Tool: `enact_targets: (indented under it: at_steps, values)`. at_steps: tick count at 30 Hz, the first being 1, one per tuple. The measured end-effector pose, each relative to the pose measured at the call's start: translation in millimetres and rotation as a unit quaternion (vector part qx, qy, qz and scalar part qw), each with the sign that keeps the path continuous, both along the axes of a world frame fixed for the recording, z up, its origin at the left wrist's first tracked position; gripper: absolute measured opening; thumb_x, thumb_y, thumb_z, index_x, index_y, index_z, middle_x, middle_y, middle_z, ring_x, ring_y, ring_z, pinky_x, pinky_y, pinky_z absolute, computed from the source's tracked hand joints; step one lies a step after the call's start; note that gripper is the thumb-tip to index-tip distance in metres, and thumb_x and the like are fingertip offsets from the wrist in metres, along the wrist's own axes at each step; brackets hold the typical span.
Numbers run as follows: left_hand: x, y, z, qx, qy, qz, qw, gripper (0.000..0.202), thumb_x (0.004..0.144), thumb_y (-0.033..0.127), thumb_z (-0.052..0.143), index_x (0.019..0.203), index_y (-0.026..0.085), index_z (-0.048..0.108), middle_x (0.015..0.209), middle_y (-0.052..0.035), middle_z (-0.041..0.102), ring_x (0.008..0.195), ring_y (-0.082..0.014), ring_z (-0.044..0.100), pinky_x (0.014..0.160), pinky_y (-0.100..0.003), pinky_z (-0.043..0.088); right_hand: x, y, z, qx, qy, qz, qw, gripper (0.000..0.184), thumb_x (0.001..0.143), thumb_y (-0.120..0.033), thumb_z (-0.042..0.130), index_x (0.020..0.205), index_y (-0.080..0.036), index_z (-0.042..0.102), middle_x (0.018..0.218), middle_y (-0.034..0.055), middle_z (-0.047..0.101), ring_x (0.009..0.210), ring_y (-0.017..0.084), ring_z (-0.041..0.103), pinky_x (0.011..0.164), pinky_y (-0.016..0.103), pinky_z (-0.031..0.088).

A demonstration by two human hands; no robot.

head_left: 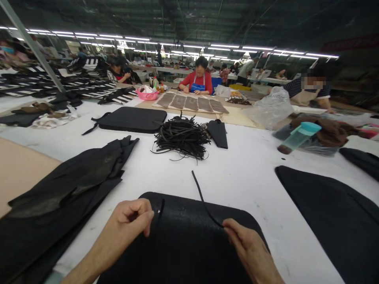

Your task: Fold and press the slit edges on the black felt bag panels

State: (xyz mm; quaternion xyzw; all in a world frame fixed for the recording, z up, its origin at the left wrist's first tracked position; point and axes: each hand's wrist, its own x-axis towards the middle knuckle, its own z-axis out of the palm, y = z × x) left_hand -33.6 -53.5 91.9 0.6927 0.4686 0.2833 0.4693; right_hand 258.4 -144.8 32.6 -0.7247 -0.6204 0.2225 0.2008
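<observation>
A rounded black panel (pixel 189 244) lies in front of me on the white table. Between the thumb and fingers of my right hand (pixel 248 244) is the end of a thin black strip (pixel 202 197); its free part curves up and away past the panel's far edge. My left hand (pixel 127 225) is closed over the panel's left side, thumb against curled fingers, and whatever it may hold is hidden. Just right of those fingers, a short black strip (pixel 161 208) shows against the panel. Farther off sits a tangled pile of black strips (pixel 182 136).
Behind the pile are another black panel (pixel 133 119) and a small tapered black piece (pixel 218 134). Black sheets (pixel 74 185) lie at left, a large black piece (pixel 328 205) at right. A teal-lidded bottle (pixel 299 138) rests near a clear plastic bag (pixel 271 108). A person in red (pixel 207 81) sits opposite.
</observation>
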Motion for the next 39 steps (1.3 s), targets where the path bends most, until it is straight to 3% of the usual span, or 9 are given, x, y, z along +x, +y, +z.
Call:
enact_targets:
  at_steps: [5, 10, 13, 19, 22, 28, 32, 36, 39]
  values:
    - [-15.9, -16.9, 0.6, -0.003, 0.043, 0.04, 0.998, 0.02, 0.066, 0.027, 0.065, 0.073, 0.022, 0.047, 0.068, 0.0044, 0.052, 0.067, -0.0118, 0.052, 0.06, -0.019, 0.045, -3.3, -12.0, -7.4, 0.074, -0.021, 0.05, 0.996, 0.026, 0.087, -0.029, 0.039, 0.101, -0.026, 0.061, 0.093, 0.0021, 0.069, 0.083, 0.016, 0.064, 0.073, 0.022, 0.049]
    - [6.4, -44.4, -11.4, 0.018, 0.083, -0.141, 0.986, 0.047, 0.069, 0.019, 0.059, 0.113, 0.033, 0.053, 0.114, 0.0001, 0.059, 0.104, -0.0202, 0.053, 0.091, -0.029, 0.042, -43.1, -22.2, 8.6, 0.169, -0.072, 0.215, 0.959, 0.025, 0.086, -0.023, 0.039, 0.096, -0.028, 0.061, 0.086, 0.0023, 0.068, 0.075, 0.016, 0.064, 0.066, 0.022, 0.051]
    - [18.6, -49.0, -19.0, -0.071, 0.092, -0.244, 0.963, 0.028, 0.069, 0.02, 0.058, 0.094, 0.029, 0.065, 0.09, 0.0021, 0.065, 0.086, -0.0184, 0.058, 0.081, -0.025, 0.044, -55.0, -26.2, 19.2, 0.154, -0.081, 0.273, 0.946, 0.025, 0.085, -0.024, 0.036, 0.083, -0.026, 0.06, 0.066, 0.0009, 0.063, 0.057, 0.015, 0.059, 0.054, 0.022, 0.048]
    - [-8.2, -29.8, -38.9, -0.187, 0.133, -0.137, 0.964, 0.023, 0.078, 0.032, 0.047, 0.062, 0.017, 0.056, 0.059, 0.0034, 0.048, 0.062, -0.0126, 0.048, 0.058, -0.02, 0.035, -4.1, -41.4, 8.3, 0.017, 0.011, 0.039, 0.999, 0.024, 0.087, -0.032, 0.037, 0.094, -0.027, 0.06, 0.078, 0.0011, 0.064, 0.07, 0.015, 0.06, 0.063, 0.02, 0.046]
    - [-23.6, -24.5, -44.2, -0.178, 0.14, -0.095, 0.969, 0.026, 0.079, 0.035, 0.045, 0.061, 0.017, 0.049, 0.059, 0.0042, 0.043, 0.06, -0.0118, 0.043, 0.057, -0.021, 0.032, 15.7, -43.6, -5.0, -0.056, 0.068, -0.072, 0.993, 0.027, 0.083, -0.044, 0.042, 0.085, -0.025, 0.062, 0.069, 0.0, 0.063, 0.062, 0.015, 0.058, 0.057, 0.021, 0.044]
    - [-24.0, -26.3, -28.7, -0.179, 0.161, 0.014, 0.971, 0.025, 0.078, 0.038, 0.048, 0.063, 0.018, 0.05, 0.055, 0.0054, 0.038, 0.055, -0.0106, 0.037, 0.05, -0.021, 0.027, 23.4, -26.2, -16.3, -0.175, 0.166, -0.138, 0.961, 0.037, 0.07, -0.057, 0.051, 0.06, -0.022, 0.057, 0.053, -0.001, 0.056, 0.043, 0.012, 0.045, 0.044, 0.023, 0.036]
    - [-24.9, -37.2, -14.1, -0.013, 0.298, 0.074, 0.952, 0.03, 0.078, 0.039, 0.047, 0.056, 0.019, 0.049, 0.049, 0.0043, 0.041, 0.047, -0.0107, 0.039, 0.047, -0.023, 0.025, 23.2, -16.7, -19.9, -0.217, 0.198, -0.136, 0.946, 0.042, 0.066, -0.062, 0.051, 0.053, -0.022, 0.051, 0.048, -0.0006, 0.052, 0.041, 0.011, 0.041, 0.041, 0.024, 0.032]
    - [-27.9, -57.7, -6.9, 0.237, 0.386, 0.086, 0.887, 0.023, 0.083, 0.035, 0.04, 0.075, 0.026, 0.06, 0.062, 0.0013, 0.058, 0.053, -0.0143, 0.052, 0.052, -0.026, 0.031, 11.1, -13.7, -24.4, -0.236, 0.236, -0.092, 0.938, 0.042, 0.07, -0.061, 0.048, 0.054, -0.022, 0.047, 0.049, -0.0016, 0.05, 0.042, 0.01, 0.039, 0.042, 0.023, 0.03]
    - [-24.7, -51.5, -11.5, 0.221, 0.409, 0.035, 0.885, 0.024, 0.084, 0.031, 0.037, 0.073, 0.026, 0.058, 0.063, 0.0013, 0.058, 0.055, -0.0151, 0.053, 0.051, -0.027, 0.03, 6.3, -11.6, -26.7, -0.223, 0.22, -0.098, 0.945, 0.042, 0.07, -0.06, 0.049, 0.053, -0.022, 0.045, 0.047, -0.0028, 0.044, 0.044, 0.01, 0.036, 0.043, 0.023, 0.028]
